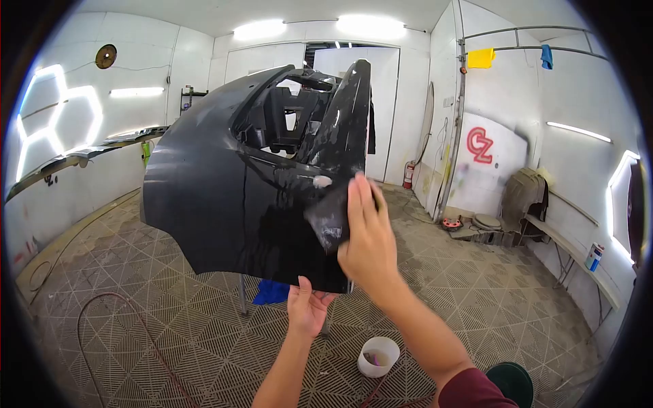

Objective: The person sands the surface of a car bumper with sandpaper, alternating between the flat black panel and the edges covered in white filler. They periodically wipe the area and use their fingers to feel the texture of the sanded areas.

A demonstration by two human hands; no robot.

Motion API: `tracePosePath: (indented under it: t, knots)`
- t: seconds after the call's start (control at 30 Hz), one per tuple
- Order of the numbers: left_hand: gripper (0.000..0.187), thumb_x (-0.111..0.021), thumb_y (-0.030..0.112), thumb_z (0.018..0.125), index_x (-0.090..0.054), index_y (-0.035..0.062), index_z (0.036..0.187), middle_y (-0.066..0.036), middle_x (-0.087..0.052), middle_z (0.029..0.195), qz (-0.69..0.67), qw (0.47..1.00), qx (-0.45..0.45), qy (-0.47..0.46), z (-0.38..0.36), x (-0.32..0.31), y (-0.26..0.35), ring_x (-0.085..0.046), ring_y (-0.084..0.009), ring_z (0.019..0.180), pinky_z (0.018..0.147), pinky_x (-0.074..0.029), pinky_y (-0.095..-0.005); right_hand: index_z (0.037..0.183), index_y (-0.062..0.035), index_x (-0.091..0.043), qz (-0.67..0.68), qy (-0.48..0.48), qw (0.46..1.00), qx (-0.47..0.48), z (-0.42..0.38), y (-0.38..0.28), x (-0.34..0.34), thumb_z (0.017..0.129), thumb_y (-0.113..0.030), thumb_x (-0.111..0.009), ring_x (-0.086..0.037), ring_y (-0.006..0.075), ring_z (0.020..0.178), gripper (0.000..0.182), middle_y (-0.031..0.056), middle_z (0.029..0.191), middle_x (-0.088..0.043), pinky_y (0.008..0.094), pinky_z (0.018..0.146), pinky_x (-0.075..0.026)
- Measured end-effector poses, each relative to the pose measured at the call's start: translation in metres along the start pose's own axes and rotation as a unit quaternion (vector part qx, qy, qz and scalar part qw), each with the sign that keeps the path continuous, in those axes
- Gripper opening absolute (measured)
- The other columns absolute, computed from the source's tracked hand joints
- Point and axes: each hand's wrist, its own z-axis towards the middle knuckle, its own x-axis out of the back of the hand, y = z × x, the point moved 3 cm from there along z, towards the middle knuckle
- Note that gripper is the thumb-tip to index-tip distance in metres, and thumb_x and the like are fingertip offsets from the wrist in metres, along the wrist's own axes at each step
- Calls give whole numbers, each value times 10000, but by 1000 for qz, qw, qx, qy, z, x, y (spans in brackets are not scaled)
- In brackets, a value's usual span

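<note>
A large dark car body panel stands upright in the centre, with a window-like opening at its top. My left hand grips its lower edge, fingers partly hidden behind it. My right hand presses against the panel's right side, its fingers stretched upward, close together and slightly blurred. Whatever lies under that palm is mostly hidden. Beside it shows a dull grey, sheet-like patch with wet shine; I cannot tell if it is a loose sheet. A pale spot marks the panel just left of my fingertips.
Below stands a white bucket holding liquid, near a dark green round container. Blue material lies under the panel by a metal stand leg. A hose crosses the patterned floor at left. A bench with a can runs along the right.
</note>
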Motion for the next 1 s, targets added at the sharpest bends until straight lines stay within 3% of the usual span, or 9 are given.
tracePosePath:
  t: [0.23, 0.37, 0.47, 0.53, 0.63, 0.7, 0.77, 0.83, 1.0]
  knots:
    - [378, -521, 321, 1084, -488, 52, 1347, -130, -696, 1249, -1, 1000, 8, 19, -4, -13, 7, -726, -257, 1073, 909, -629, -431, 1501, 144, -335, -1, -2, 1000, 17, 15, 1, -9, 686, 76, -549, -346, 526, 1444, 845, 315, 1555, -384, 513, 1184, -352]
    - [382, -530, 322, 1079, -485, 51, 1345, -131, -696, 1248, -25, 1000, 5, 10, 0, -4, -3, -731, -261, 1061, 921, -627, -437, 1469, 188, -359, -8, 26, 1000, 2, -77, -20, -34, 803, 55, -529, -338, 612, 1420, 701, 415, 1555, -306, 579, 1157, -369]
    - [392, -534, 327, 1077, -482, 38, 1337, -139, -694, 1246, -35, 999, -2, 9, -2, -11, 0, -733, -263, 1058, 929, -623, -443, 1510, 147, -333, -9, 54, 998, 15, -56, -16, -29, 824, 69, -497, -340, 577, 1438, 710, 389, 1585, -284, 545, 1168, -363]
    - [391, -537, 330, 1074, -484, 34, 1324, -145, -692, 1244, -25, 1000, 8, 2, -3, -22, 1, -731, -258, 1061, 919, -627, -434, 1555, 88, -294, 57, 53, 993, -88, -1, -9, -13, 846, 86, -480, -348, 523, 1458, 734, 341, 1618, -271, 492, 1180, -355]
    - [418, -499, 355, 1085, -472, 81, 1401, -101, -667, 1330, -11, 1000, 10, -19, -3, -17, -4, -686, -250, 1175, 922, -623, -438, 1577, 63, -260, 48, 55, 995, -70, 5, 1, -13, 809, 66, -544, -432, 576, 1338, 819, 328, 1629, -251, 513, 1091, -426]
    - [421, -500, 353, 1085, -468, 77, 1401, -106, -666, 1329, -24, 1000, 6, -10, -4, -18, -6, -686, -255, 1176, 930, -621, -442, 1572, 79, -255, 69, 59, 992, -84, -49, -8, -20, 811, 73, -524, -407, 568, 1374, 807, 325, 1636, -236, 507, 1105, -423]
    - [424, -500, 352, 1085, -465, 73, 1401, -112, -665, 1328, -32, 999, -1, -1, -5, -13, -6, -685, -259, 1176, 939, -619, -445, 1583, 79, -223, 35, 58, 996, -59, -98, -18, -30, 877, 84, -446, -315, 505, 1482, 740, 338, 1629, -245, 471, 1201, -319]
    - [380, -544, 340, 1069, -498, 54, 1314, -133, -694, 1244, -69, 997, 6, 19, -2, -7, -9, -725, -265, 1075, 909, -627, -439, 1580, 93, -213, 43, 49, 997, -42, -76, -13, -24, 875, 76, -450, -293, 512, 1490, 744, 348, 1627, -236, 483, 1213, -293]
    - [369, -546, 332, 1070, -509, 51, 1307, -131, -695, 1245, -27, 1000, -7, 7, 1, -35, -1, -725, -268, 1076, 887, -632, -431, 1578, 121, -179, 78, 8, 996, -41, 6, 9, -4, 841, 61, -461, -228, 528, 1512, 792, 366, 1632, -196, 508, 1239, -232]
